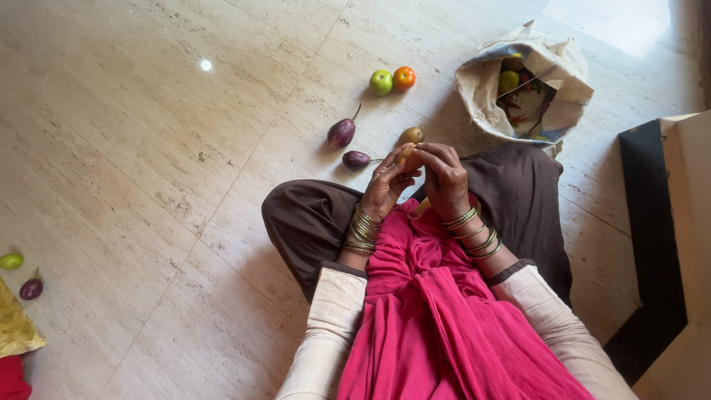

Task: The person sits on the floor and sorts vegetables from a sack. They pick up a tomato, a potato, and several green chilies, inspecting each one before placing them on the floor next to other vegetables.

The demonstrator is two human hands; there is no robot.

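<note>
You sit cross-legged on the pale stone floor [148, 148], and your left hand [385, 185] and right hand [446, 180] meet above your knees. Both close their fingers around one small brown potato [406, 157], held between the fingertips. Just beyond it on the floor lies a second potato [412, 135], with two purple eggplants [342, 133] to its left. Farther off, a green tomato [381, 81] touches a red tomato [404, 77]. An open cloth bag [485, 96] with more produce inside stands to the right. Another eggplant and a green fruit [11, 261] lie near the left edge.
</note>
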